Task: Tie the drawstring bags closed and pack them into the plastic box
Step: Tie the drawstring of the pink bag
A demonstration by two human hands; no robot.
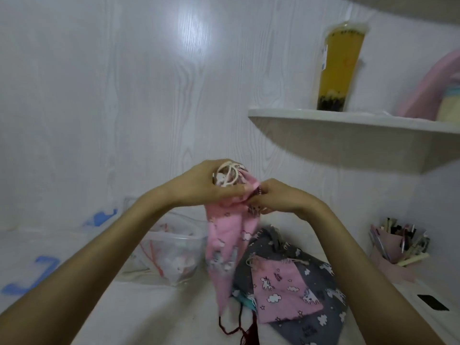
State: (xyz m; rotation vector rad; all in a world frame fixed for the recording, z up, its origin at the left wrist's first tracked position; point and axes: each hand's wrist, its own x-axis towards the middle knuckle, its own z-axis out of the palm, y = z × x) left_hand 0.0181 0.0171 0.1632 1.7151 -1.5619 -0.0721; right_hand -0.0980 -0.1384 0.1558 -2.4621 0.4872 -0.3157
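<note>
A pink unicorn-print drawstring bag [225,247] hangs in the air above the white surface. My left hand [199,183] grips its gathered top, with loops of white cord showing above the fingers. My right hand [276,196] pinches the bag's neck right beside the left. Below lie a smaller pink unicorn bag [281,287] on top of a grey unicorn bag [321,307]. The clear plastic box [171,247] stands to the left, with a white bag and red cord inside.
A wall shelf [348,125] at upper right carries a tall yellow drink cup [336,68]. A pink pen holder [395,247] stands at the right. A dark red cord [239,327] lies near the front. Blue marks [29,275] show at the left.
</note>
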